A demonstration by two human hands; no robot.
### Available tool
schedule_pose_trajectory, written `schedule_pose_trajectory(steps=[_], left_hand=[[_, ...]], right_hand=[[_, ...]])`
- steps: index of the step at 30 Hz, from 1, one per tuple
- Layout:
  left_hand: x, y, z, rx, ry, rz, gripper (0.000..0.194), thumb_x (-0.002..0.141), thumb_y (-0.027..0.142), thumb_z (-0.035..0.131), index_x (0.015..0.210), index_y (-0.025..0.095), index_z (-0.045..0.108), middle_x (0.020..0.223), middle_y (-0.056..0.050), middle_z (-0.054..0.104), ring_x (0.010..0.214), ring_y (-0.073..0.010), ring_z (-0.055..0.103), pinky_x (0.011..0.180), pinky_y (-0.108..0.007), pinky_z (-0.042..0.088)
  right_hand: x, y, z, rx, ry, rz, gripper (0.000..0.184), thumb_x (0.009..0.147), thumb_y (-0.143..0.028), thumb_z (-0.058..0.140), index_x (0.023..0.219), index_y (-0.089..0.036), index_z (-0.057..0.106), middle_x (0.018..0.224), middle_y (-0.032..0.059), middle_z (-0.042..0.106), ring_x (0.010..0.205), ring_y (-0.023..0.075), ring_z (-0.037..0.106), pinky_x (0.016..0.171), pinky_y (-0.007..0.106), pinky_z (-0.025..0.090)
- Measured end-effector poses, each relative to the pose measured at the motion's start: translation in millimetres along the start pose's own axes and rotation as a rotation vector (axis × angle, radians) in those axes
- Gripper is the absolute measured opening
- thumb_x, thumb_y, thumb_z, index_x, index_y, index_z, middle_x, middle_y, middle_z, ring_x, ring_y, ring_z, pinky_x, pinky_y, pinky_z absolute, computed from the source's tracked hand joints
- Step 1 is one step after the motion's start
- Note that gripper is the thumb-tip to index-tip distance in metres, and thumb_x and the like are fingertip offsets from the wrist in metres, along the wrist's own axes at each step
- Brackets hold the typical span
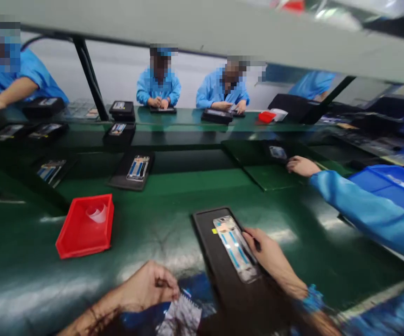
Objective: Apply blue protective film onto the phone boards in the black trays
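Observation:
A phone frame (236,247) with blue strips and a small yellow tab lies face up on a black tray (211,252) in front of me. My right hand (270,256) is closed at the tray's right edge, fingertips close beside the frame; a dark gap or object shows between the fingers. Lower left of the tray, my left hand (158,282) pinches a crinkled whitish sheet (181,313) with a serrated edge. The sheet's lower part runs out of view.
Left of centre stands a red bin (85,228) holding a curled clear piece. Beyond it, another black tray (127,175) carries a phone frame. A co-worker's arm (356,200) reaches in from the right near a blue bin (391,184). Other workers sit opposite, under an overhead shelf (202,32).

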State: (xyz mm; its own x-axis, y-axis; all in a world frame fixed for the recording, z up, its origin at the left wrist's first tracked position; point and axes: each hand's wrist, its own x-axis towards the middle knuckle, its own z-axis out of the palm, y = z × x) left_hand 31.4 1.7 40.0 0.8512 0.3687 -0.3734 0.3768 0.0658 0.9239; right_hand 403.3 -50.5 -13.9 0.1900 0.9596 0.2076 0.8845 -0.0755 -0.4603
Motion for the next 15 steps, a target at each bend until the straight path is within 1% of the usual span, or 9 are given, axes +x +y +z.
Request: schedule_pose_trajectory(steps=[1,3,4,5,7,9,11,13,15], left_hand=[[-4,-2,3.8,-0.008,0.001,0.022,0.03,0.089,0.041,0.059,0.091,0.011,0.063,0.088,-0.003,0.065,0.081,-0.0168,0.064,0.075,-0.034,0.055],[-10,-1,8.7,-0.012,0.014,0.077,0.033,0.087,0.043,0.059,0.083,0.011,0.066,0.08,-0.003,0.067,0.077,-0.0152,0.064,0.074,-0.028,0.052],[-12,1,10.2,-0.012,0.022,0.101,0.034,0.086,0.044,0.059,0.081,0.012,0.068,0.077,-0.004,0.068,0.076,-0.0146,0.064,0.074,-0.025,0.05],[-13,4,11.4,-0.006,0.04,0.117,0.033,0.087,0.043,0.057,0.082,0.013,0.069,0.08,-0.004,0.07,0.078,-0.0149,0.064,0.073,-0.023,0.048],[-13,7,13.5,0.016,0.063,0.13,0.027,0.085,0.038,0.059,0.081,0.014,0.071,0.08,-0.004,0.071,0.075,-0.0148,0.063,0.07,-0.021,0.046],[-11,7,15.6,0.04,0.087,0.116,0.022,0.083,0.034,0.061,0.08,0.015,0.072,0.077,-0.003,0.071,0.071,-0.0143,0.061,0.066,-0.022,0.044],[-10,5,17.5,0.055,0.112,0.087,0.019,0.082,0.029,0.061,0.08,0.015,0.073,0.075,-0.003,0.071,0.067,-0.0137,0.059,0.062,-0.021,0.043],[-9,3,18.8,0.061,0.133,0.06,0.019,0.083,0.027,0.06,0.083,0.014,0.074,0.076,-0.003,0.071,0.066,-0.0133,0.059,0.06,-0.021,0.042],[-8,2,19.4,0.06,0.146,0.046,0.02,0.084,0.026,0.059,0.085,0.012,0.074,0.078,-0.004,0.072,0.067,-0.0134,0.06,0.061,-0.02,0.043]], right_hand=[[-9,-22,10,0.021,-0.046,-0.019,0.026,0.09,-0.037,0.056,0.103,-0.016,0.061,0.098,0.0032,0.067,0.086,0.0158,0.065,0.077,0.038,0.057],[-27,-64,25,0.072,-0.125,-0.048,0.026,0.092,-0.038,0.052,0.108,-0.019,0.06,0.097,0.003,0.067,0.083,0.0145,0.065,0.075,0.035,0.057],[-35,-84,29,0.099,-0.152,-0.055,0.027,0.093,-0.039,0.05,0.111,-0.02,0.059,0.097,0.0031,0.067,0.083,0.0145,0.065,0.074,0.034,0.058],[-43,-100,31,0.125,-0.174,-0.061,0.028,0.094,-0.039,0.048,0.114,-0.022,0.058,0.098,0.0034,0.068,0.084,0.015,0.066,0.074,0.033,0.058],[-54,-124,30,0.171,-0.218,-0.072,0.03,0.094,-0.039,0.045,0.12,-0.026,0.054,0.098,0.004,0.069,0.081,0.0178,0.068,0.068,0.034,0.059],[-58,-134,23,0.218,-0.267,-0.094,0.034,0.093,-0.038,0.044,0.125,-0.03,0.053,0.089,0.003,0.069,0.072,0.0211,0.069,0.058,0.035,0.059],[-55,-133,13,0.272,-0.309,-0.118,0.036,0.089,-0.038,0.05,0.124,-0.034,0.055,0.08,0.0016,0.068,0.064,0.0233,0.068,0.053,0.035,0.058],[-49,-126,2,0.333,-0.295,-0.115,0.037,0.086,-0.039,0.055,0.122,-0.034,0.058,0.089,0.0037,0.068,0.074,0.0251,0.068,0.061,0.038,0.059],[-42,-121,-8,0.414,-0.205,-0.082,0.035,0.088,-0.048,0.048,0.118,-0.033,0.06,0.102,0.0073,0.064,0.091,0.0278,0.065,0.077,0.043,0.058]])
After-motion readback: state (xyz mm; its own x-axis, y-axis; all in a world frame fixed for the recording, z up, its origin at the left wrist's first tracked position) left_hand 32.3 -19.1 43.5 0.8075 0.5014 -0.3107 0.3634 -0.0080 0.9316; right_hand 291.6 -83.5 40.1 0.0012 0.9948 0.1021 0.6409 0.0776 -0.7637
